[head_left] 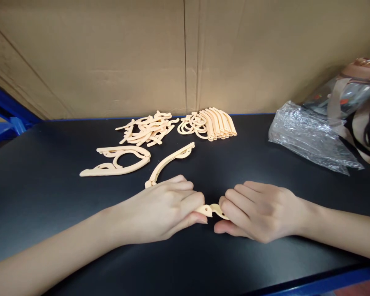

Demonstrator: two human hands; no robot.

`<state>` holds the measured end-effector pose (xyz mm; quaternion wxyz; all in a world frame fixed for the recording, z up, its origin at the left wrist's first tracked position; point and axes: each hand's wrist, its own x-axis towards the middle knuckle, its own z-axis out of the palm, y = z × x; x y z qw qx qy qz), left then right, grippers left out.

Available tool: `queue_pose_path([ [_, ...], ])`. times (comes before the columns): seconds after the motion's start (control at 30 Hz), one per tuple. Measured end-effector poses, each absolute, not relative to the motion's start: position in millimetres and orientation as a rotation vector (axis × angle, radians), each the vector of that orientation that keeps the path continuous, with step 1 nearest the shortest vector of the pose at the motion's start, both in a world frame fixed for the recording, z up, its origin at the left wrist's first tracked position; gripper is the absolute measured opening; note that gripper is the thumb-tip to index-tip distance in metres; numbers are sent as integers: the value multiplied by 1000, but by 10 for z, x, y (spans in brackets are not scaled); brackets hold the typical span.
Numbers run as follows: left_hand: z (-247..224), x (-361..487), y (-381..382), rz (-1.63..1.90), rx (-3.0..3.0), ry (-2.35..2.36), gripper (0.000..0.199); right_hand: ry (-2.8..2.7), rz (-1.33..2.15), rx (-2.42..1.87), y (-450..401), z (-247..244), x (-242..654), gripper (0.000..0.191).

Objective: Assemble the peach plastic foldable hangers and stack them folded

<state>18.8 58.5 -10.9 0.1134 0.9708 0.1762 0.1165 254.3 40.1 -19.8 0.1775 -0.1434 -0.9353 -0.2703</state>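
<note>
My left hand is closed on a beige plastic piece whose end, with a small hole, sticks out past the fingertips. My right hand is closed on another beige piece, curved and also with a hole. The two visible ends meet or nearly meet between my hands. Just behind my left hand, a long curved beige arm lies partly hidden by the fingers. Left of it rests a folded beige assembly of curved arms.
Loose beige pieces are heaped at the back of the black table. Beside them lie beige rings and a row of curved arms. Clear plastic wrapping and a bag are at the right. Cardboard stands behind.
</note>
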Motion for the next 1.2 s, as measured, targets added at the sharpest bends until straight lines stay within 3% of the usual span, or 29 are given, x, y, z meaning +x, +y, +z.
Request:
queue_pose_path([
  [0.63, -39, 214, 592, 213, 2714, 485, 32, -2634, -808, -349, 399, -192, 2536, 35],
  [0.8, -72, 182, 563, 349, 2681, 554, 29, -2703, -734, -326, 403, -163, 2534, 29],
  [0.97, -107, 110, 557, 635, 2738, 753, 19, -2751, -543, -370, 432, -164, 2600, 36],
  [1.2, -161, 99, 573, 576, 2578, 1139, 59, -2824, -189, -475, 537, -147, 2658, 20],
])
